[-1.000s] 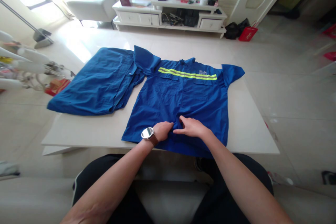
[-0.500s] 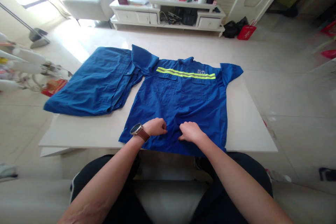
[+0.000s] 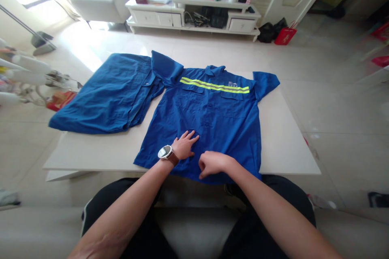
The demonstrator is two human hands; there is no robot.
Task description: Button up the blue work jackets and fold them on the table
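A blue work shirt [image 3: 231,129] with a yellow and grey reflective stripe across its chest lies front side up, its collar pointing away from me. My left hand [image 3: 184,145], a watch [image 3: 165,152] on its wrist, rests flat on the lower front with fingers spread. Close to the hem, my right hand [image 3: 214,163] is closed, thumb and fingers pinched on the front of the shirt. Folded blue garments [image 3: 106,93] lie to the left, partly overlapped by a shirt sleeve [image 3: 167,66].
Under the clothes is a white table [image 3: 288,145], its front edge just before my knees. A white TV cabinet [image 3: 170,18] with small items stands against the far wall. A red bag [image 3: 285,37] sits on the floor, and thread cones [image 3: 30,64] are at the left.
My left hand has gone from closed to spread flat on the shirt. My right hand has moved down toward the hem. The lower front lies smoother in the middle.
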